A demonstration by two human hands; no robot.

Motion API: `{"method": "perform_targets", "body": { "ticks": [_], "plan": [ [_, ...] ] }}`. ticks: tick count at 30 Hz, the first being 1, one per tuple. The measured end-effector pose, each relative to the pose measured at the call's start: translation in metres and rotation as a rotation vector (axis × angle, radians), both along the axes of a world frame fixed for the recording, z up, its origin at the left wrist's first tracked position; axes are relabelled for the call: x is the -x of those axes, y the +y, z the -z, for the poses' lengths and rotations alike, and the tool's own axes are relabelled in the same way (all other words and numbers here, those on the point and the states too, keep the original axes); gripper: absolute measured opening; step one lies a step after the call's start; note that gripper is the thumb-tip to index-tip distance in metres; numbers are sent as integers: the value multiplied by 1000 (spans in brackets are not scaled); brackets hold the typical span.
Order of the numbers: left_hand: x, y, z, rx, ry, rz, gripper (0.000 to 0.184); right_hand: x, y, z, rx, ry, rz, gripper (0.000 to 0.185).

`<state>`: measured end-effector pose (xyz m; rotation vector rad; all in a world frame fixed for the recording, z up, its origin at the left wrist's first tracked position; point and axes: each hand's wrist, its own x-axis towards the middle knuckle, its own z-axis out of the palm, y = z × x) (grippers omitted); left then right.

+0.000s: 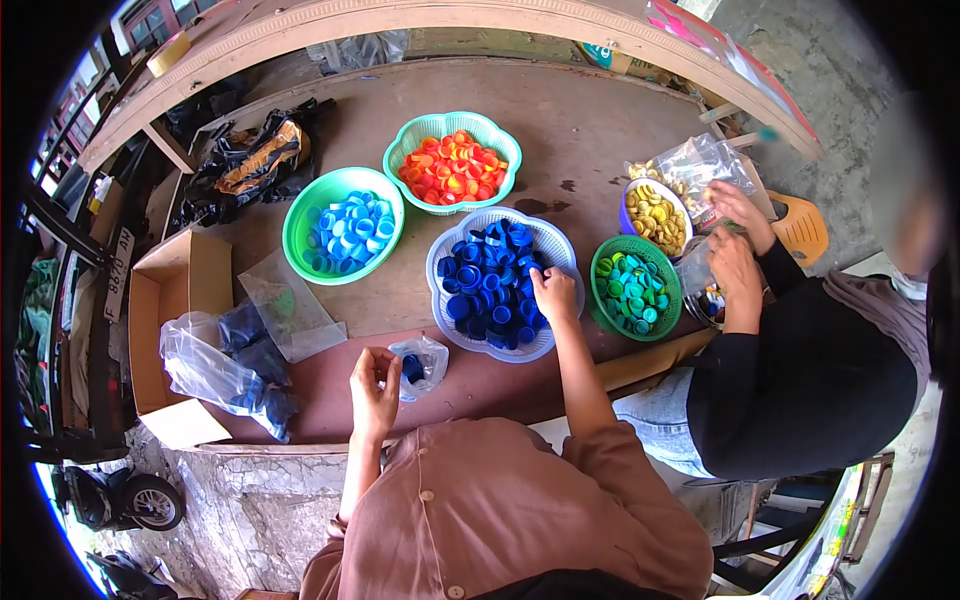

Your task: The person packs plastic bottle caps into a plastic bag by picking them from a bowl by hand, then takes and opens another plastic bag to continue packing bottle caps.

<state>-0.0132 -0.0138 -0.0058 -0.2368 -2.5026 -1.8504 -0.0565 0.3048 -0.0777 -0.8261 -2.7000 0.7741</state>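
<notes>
My left hand [375, 393] pinches the rim of a small clear plastic bag [430, 366], which has a few dark blue bottle caps [411, 368] inside. Over the right side of a pale lavender, scalloped basket [437, 318], my right hand [556, 297] has its fingers closed at the dark blue bottle caps [487, 280] heaped there. The fingertips appear to grip one blue cap, partly hidden by the hand. To the right stands a green basket [606, 318] of green and teal caps. A light green bowl [295, 245] of light blue caps is to the left.
A mint basket [395, 134] of orange-red caps stands farther back. At right, a co-worker's hands [736, 265] handle clear plastic beside a bowl of yellow caps [655, 217]. A cardboard box [160, 290], a filled plastic bag [205, 362], a flat clear sheet [290, 310] and black plastic [255, 165] lie left.
</notes>
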Motion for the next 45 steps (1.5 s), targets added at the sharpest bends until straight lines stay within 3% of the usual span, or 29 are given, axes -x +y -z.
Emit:
{"method": "perform_targets", "body": {
  "ticks": [1,3,5,7,9,10,14,15,18,20,21,26,28,29,31,32,35,37,39,40,41,43,45],
  "plan": [
    [0,-2,0,0,-15,21,8,1,-2,1,2,0,-5,43],
    [-3,-7,2,8,-39,24,9,-3,-12,2,-253,91,4,44],
    [-3,-9,5,-32,-7,-17,16,-12,-30,-15,-296,348,-90,32],
    [-3,-18,18,-1,-55,-26,27,-30,-68,-52,126,436,-234,21],
    [-3,-27,43,198,-19,-42,32,-53,-102,-45,396,370,-393,17],
    [-6,-30,36,234,-146,25,36,-64,-119,-38,460,263,-461,18],
    [-11,-26,42,-27,-322,188,27,-78,-144,-1,772,-52,-811,21],
    [-12,-23,38,-37,-310,205,26,-78,-148,-7,775,-49,-817,21],
    [-10,-27,36,-179,-312,248,25,-77,-160,-22,1158,46,-573,22],
    [-13,-25,22,-475,-402,251,19,-79,-162,-31,1082,107,-573,22],
    [-14,-25,23,-477,-394,244,19,-81,-164,-40,1010,164,-560,23],
    [-25,-18,20,-169,-209,154,12,-88,-176,-35,1198,229,-540,30],
    [-32,-13,10,-196,-232,185,13,-83,-174,-31,1335,-61,-549,34],
    [-35,-10,7,-225,-237,201,13,-87,-170,-31,1336,-62,-556,34],
    [-43,-6,13,-431,-223,273,16,-94,-167,-54,1702,-154,-467,32],
    [-50,-6,14,-387,-186,274,16,-100,-168,-49,1807,-168,-401,28],
    [-60,-16,-1,-182,-114,217,15,-110,-168,-53,1742,-170,-391,29],
    [-62,-26,1,9,120,-104,16,-110,-172,-49,1557,144,-406,17],
    [-67,-25,-4,-16,89,-122,18,-112,-186,-51,1177,356,-388,15],
    [-71,-22,-12,-84,58,-139,19,-112,-191,-63,692,513,-449,15],
    [-75,-19,-16,-151,28,-153,20,-114,-190,-79,374,582,-493,16],
    [-89,-12,-31,-219,-11,-30,23,-111,-185,-85,300,459,-569,17],
    [-92,-11,-19,-283,228,54,36,-112,-178,-99,394,345,-569,16]
  ]
}}
